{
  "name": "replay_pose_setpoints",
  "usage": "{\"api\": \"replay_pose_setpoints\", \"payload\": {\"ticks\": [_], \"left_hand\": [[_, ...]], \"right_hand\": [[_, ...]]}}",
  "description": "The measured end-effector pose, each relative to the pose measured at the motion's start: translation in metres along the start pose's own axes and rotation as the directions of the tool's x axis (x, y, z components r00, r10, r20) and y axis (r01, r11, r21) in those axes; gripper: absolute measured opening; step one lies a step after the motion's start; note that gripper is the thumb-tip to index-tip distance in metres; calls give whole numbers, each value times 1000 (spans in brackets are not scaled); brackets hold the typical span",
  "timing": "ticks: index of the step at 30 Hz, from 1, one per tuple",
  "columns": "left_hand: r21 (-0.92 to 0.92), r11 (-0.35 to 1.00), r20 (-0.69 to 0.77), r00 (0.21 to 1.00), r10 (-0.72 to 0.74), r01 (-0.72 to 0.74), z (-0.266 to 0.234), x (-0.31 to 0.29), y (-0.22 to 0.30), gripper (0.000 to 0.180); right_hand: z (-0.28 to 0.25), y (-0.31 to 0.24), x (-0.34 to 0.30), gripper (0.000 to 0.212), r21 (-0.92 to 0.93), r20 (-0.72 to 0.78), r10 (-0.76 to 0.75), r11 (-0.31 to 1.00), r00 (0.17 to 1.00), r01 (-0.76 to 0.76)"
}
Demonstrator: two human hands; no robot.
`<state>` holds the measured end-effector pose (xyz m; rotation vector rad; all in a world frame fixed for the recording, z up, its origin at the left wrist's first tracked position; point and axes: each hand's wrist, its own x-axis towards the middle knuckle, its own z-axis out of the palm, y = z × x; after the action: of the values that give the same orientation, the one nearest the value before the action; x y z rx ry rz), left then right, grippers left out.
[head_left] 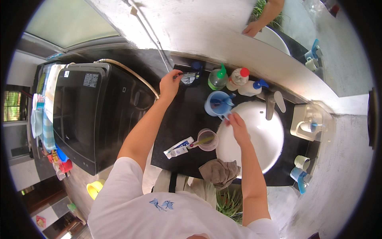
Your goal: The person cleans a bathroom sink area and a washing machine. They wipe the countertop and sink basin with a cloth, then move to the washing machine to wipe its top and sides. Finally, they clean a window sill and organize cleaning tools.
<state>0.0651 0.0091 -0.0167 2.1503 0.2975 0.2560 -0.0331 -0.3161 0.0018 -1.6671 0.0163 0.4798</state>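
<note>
The left hand [170,85] is over the back left part of the black bench [171,129], its fingers pinched together on the near end of a dark packet [190,78] with a pale printed patch. The fingertips are partly hidden, and the print is too small to make out. Just behind the packet, a dark blue round thing [196,65] sinks into the shadow, so its kind is unclear.

The right hand [238,126] is at the front left rim of the white sink [268,137], its fingers closed about the handle of a light blue cup [212,104]. The hand is slightly blurred and covers part of that handle. The cup stands between the packet and the sink; something darker blue shows inside it, its shape hard to read.

Behind the cup are a green pump bottle [217,81], a clear bottle with a red cap [235,81] and a white bottle with a blue pump [248,89]. Nearer the body, a white tube [177,151] lies beside a clear tumbler [215,146], whose contents are unclear. A brownish cloth [219,173] hangs partly over the front edge, its lower side out of sight.
</note>
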Motion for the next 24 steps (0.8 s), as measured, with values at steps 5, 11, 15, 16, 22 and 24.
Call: {"api": "replay_pose_setpoints", "payload": {"ticks": [5,11,15,16,22,24], "left_hand": [[-84,995,-50,997,-65,60,-5,15,-17,19],[-215,977,6,1000,0,1,-5,20,-28,35],[-172,985,18,1000,-20,23,-10,3,-28,44],[-209,976,29,998,-61,66,-14,-2,-32,46],[-212,962,187,973,-134,174,-49,-93,-35,43],[-43,971,306,928,-212,236,-65,-144,-24,45]], "right_hand": [[64,0,80,25,31,198,-4,1000,980,-2],[85,12,111,23,17,214,-26,1000,977,23],[84,-5,95,23,0,61,-17,1000,998,17],[83,-7,87,25,-13,-9,-36,999,999,36],[37,-24,-21,49,-398,114,-33,914,993,76],[42,-30,-58,50,-440,120,55,898,991,4]]}}
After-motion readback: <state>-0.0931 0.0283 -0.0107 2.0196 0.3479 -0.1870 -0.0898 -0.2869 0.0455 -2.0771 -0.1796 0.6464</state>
